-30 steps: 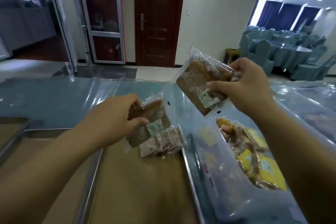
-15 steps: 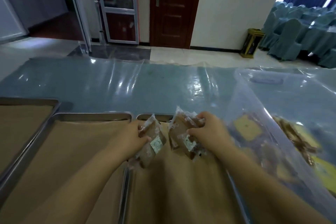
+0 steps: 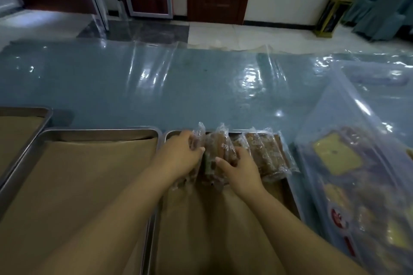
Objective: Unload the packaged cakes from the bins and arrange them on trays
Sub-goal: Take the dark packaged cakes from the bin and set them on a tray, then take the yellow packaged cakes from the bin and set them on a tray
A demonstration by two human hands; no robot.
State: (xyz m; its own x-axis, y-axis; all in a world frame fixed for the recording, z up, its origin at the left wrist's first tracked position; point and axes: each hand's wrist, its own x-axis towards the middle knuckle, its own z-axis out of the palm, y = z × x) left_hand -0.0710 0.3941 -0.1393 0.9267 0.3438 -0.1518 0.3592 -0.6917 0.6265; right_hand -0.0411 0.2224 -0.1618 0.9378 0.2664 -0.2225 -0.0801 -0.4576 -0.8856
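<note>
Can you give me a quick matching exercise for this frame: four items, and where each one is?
Items:
1. left hand
2. right hand
3. clear bin
4. middle tray

Places or states:
A. right of the tray being filled, cakes inside
B. lined with brown paper, no cakes on it
C. on the packaged cake at the left end of the row
D. on the packaged cake second from the left in the row

Pairs: 1-C, 2-D, 3-A, 4-B
</note>
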